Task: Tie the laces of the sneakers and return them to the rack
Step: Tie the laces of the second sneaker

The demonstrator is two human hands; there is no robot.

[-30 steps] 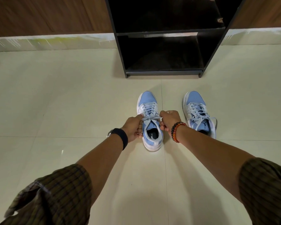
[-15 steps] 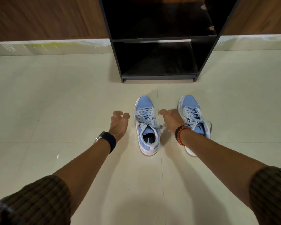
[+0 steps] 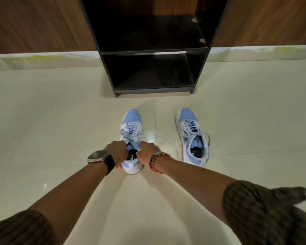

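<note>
Two light-blue and white sneakers stand on the tiled floor, toes toward a black rack (image 3: 153, 52). The left sneaker (image 3: 132, 124) has a bow over its tongue. My left hand (image 3: 117, 151) grips its collar on the left side and my right hand (image 3: 147, 152) grips the collar on the right, both at the shoe's opening. The right sneaker (image 3: 193, 137) stands apart to the right, its lace ends hanging loose over both sides. The rack's two visible shelves are dark and hold nothing I can make out.
The rack stands against a wood-panelled wall (image 3: 37, 23) with a pale skirting strip (image 3: 42, 59). Cream floor tiles (image 3: 51, 121) spread on both sides of the shoes. My rolled-up checked sleeves fill the lower corners.
One second ago both hands pulled the bow tight on the left sneaker. They then let go and opened, and now both are closed on that sneaker's collar.
</note>
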